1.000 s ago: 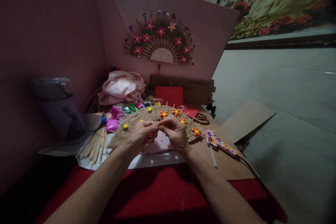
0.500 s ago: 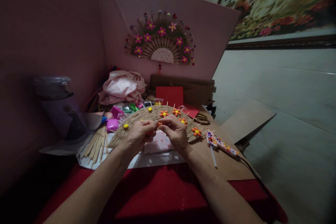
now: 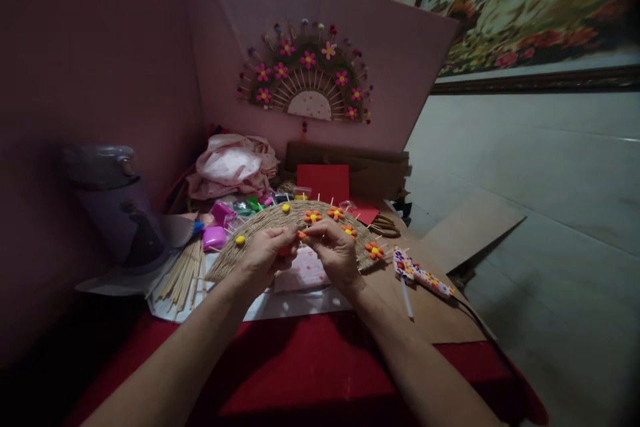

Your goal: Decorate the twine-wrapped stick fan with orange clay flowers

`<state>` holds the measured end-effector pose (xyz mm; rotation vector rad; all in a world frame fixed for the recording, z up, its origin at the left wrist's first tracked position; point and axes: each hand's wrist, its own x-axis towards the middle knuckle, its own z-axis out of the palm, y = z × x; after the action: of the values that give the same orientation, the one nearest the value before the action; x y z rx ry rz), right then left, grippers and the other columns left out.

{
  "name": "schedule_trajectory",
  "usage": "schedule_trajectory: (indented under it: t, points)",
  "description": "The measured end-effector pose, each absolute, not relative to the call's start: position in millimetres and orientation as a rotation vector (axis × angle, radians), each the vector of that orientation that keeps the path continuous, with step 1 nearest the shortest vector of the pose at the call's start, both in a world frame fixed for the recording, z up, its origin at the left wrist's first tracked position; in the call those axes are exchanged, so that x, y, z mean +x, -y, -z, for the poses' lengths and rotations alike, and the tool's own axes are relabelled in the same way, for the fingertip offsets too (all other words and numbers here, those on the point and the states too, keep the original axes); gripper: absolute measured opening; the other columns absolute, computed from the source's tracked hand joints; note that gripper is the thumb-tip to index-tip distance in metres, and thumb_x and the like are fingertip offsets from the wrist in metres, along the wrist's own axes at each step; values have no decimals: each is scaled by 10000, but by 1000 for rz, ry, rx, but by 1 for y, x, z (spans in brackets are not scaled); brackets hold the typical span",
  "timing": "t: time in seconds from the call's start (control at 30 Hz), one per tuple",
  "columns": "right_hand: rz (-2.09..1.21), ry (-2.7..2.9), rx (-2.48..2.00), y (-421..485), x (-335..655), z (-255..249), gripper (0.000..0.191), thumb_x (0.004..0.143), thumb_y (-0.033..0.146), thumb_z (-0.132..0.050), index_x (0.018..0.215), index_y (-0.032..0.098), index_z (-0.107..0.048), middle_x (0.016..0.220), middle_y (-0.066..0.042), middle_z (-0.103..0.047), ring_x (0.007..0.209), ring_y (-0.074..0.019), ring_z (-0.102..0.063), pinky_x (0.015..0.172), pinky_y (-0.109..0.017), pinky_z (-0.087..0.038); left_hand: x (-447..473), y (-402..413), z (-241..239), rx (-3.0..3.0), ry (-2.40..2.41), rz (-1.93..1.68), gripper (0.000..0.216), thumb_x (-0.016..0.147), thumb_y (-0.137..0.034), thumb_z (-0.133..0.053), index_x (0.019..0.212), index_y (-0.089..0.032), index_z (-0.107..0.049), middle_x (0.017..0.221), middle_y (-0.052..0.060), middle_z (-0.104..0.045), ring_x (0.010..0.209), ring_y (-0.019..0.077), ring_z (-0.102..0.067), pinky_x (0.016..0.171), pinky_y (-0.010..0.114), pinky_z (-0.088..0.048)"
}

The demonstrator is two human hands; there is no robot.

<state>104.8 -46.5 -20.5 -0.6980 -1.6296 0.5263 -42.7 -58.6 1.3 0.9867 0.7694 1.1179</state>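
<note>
A half-round jute fan [image 3: 235, 253] with stick ribs lies on the red table, with orange clay flowers [image 3: 373, 250] on its right side and yellow clay dots [image 3: 240, 240] on its left. Both my hands meet above its middle. My left hand [image 3: 265, 257] and my right hand [image 3: 333, 250] pinch a small orange clay piece [image 3: 301, 235] between their fingertips. A reddish lump shows under my left fingers.
A flower-patterned glue gun [image 3: 423, 275] with a cord lies on brown cardboard to the right. Bamboo sticks [image 3: 183, 273], pink clay tubs [image 3: 214, 238], a lilac flask [image 3: 113, 203] and a pink cloth [image 3: 233, 167] crowd the left and back. A finished fan [image 3: 307, 77] hangs on the pink board.
My fingertips have shifted slightly together and the orange piece now shows more plainly between them. Nothing else has moved.
</note>
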Motion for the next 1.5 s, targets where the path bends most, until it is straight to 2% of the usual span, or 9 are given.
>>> schedule_trajectory:
  t: [0.13,0.3,0.47,0.63,0.77,0.93,1.1,1.27,1.5]
  points:
    - [-545,1657,-712,47,105,20,104,789,309,-659,836,216,-661,781,-19,-600,719,-146,-528,636,-279,-433,-43,58,-1,989,-756,-1129,350,586,-361,-777,575,-130,-515,489,-31,-460,423,40,-345,416,188,-197]
    - [-487,1658,-699,47,105,19,83,801,290,-645,774,212,-655,740,-12,-587,711,-145,-523,630,-275,-414,-43,58,0,981,-762,-1126,371,630,-422,-737,571,-130,-516,493,-28,-449,419,44,-344,406,188,-174]
    - [-514,1697,-717,48,105,20,96,797,292,-649,847,211,-661,785,-19,-603,707,-142,-527,606,-267,-412,-43,58,0,983,-755,-1138,315,601,-339,-766,591,-125,-534,494,-26,-467,430,42,-360,419,182,-204]
    - [-441,1685,-729,49,105,20,73,817,272,-625,805,205,-652,739,-10,-588,682,-135,-513,608,-267,-399,-42,58,0,998,-762,-1125,350,623,-397,-745,579,-126,-528,490,-25,-463,415,40,-343,407,184,-180]
    - [-473,1690,-746,50,106,21,97,811,274,-636,870,198,-647,797,-18,-607,681,-129,-518,599,-260,-402,-42,59,-2,1006,-763,-1143,345,576,-356,-781,574,-126,-525,478,-30,-461,416,37,-338,413,183,-196]
    - [-441,1677,-757,49,106,22,79,828,262,-613,812,188,-635,756,-9,-591,682,-126,-511,615,-258,-398,-42,59,-2,986,-753,-1136,351,611,-387,-755,576,-129,-519,492,-29,-457,424,41,-336,409,184,-181]
    - [-471,1677,-749,49,106,21,86,818,255,-625,875,191,-634,790,-12,-597,684,-126,-520,605,-255,-404,-42,58,0,1007,-742,-1127,316,592,-336,-772,589,-122,-539,490,-30,-462,421,39,-340,415,188,-196]
    - [-421,1664,-729,50,105,20,67,827,242,-615,797,187,-638,740,-7,-582,677,-125,-506,611,-258,-395,-42,58,0,994,-737,-1135,346,612,-378,-756,566,-131,-518,486,-27,-458,419,43,-339,406,186,-174]
    - [-415,1684,-744,50,105,19,83,831,259,-611,797,185,-630,738,-7,-580,665,-123,-504,596,-256,-392,-41,59,-1,1001,-758,-1148,349,623,-410,-746,598,-127,-544,485,-35,-445,413,43,-336,404,190,-188]
